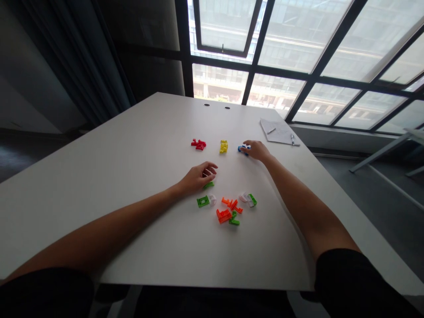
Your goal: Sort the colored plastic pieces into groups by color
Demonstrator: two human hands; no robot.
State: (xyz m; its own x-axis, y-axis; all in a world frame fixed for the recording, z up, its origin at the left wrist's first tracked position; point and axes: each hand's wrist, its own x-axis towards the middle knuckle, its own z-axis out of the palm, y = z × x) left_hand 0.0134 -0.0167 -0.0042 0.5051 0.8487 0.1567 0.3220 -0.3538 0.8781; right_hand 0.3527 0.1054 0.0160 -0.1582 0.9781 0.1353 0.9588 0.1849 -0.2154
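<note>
the right hand point(256, 150) has its fingers at the blue piece point(240, 149), right of the yellow piece point(223, 146); whether they clamp it, i cannot tell. the left hand point(198, 176), thumb and curled fingers apart, is to the yellow piece's near left, beside a green piece point(208, 185). left of the yellow piece is a red piece point(200, 145).

Wht table point(132, 150) bore red pcs point(199, 144), yellow pc. point(224, 146), blue pcs point(240, 149); nearer, green pcs point(202, 201), orange pcs point(224, 216), clear/wht pcs point(243, 197); far R, paper point(281, 130).
</note>
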